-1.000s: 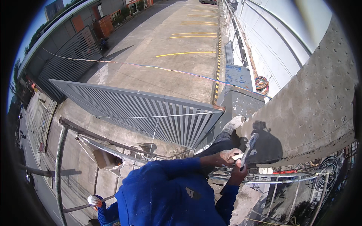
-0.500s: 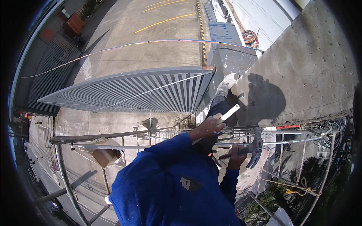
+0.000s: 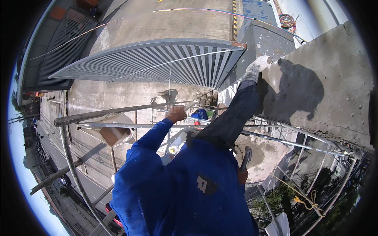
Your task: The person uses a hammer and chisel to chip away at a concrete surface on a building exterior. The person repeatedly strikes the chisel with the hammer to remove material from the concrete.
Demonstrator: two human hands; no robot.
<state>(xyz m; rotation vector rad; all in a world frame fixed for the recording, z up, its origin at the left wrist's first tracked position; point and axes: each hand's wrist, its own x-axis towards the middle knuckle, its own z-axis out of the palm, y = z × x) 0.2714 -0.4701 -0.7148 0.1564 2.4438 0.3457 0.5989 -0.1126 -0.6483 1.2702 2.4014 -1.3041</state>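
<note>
My left hand (image 3: 176, 114) is held out to the left, over the scaffold's upper pipe (image 3: 106, 114). Its fingers are closed round a slim white strip (image 3: 191, 105), whose end sticks out to the right. Low beside my right hip, my right hand (image 3: 243, 176) grips a claw hammer (image 3: 246, 157) with its head upward; my sleeve and body hide part of that hand. My leg in dark trousers (image 3: 226, 122) stretches forward, with its pale, dusty shoe (image 3: 263, 63) at the edge of the concrete wall top (image 3: 334, 74).
Scaffold pipes (image 3: 291, 143) surround me high above the ground. A cardboard box (image 3: 114, 135) hangs by the left pipes. A grey slatted gate (image 3: 157, 65) stands ahead. Yellow rope (image 3: 311, 202) is tied at the right, and a cable (image 3: 212, 11) crosses the far side.
My left hand has swung left, away from the wall, with the white strip. The hammer has dropped back towards my right hip. The view has shifted, showing more of my outstretched leg.
</note>
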